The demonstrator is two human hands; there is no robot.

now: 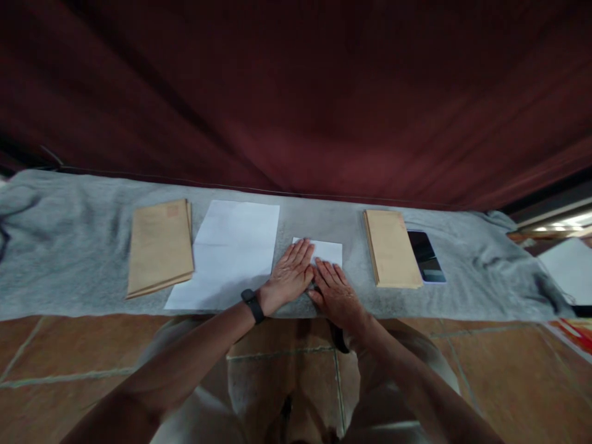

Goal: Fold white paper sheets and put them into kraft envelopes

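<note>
A small folded sheet of white paper (328, 251) lies on the grey cloth in front of me. My left hand (290, 271) rests flat on its left part, fingers stretched out. Beside it my right hand (335, 293) lies flat with its fingertips on the paper's near edge; the two hands touch or nearly touch. Both hands cover much of the paper's near side. Left of my left hand, larger white sheets (235, 240) lie flat, a crease across them.
A stack of brown envelopes (160, 246) overlaps the white sheets at the left. Another brown envelope stack (393, 250) lies at the right, against a dark phone (425, 256). Grey cloth (481, 271) covers the narrow surface. A dark red curtain (296, 111) hangs behind it.
</note>
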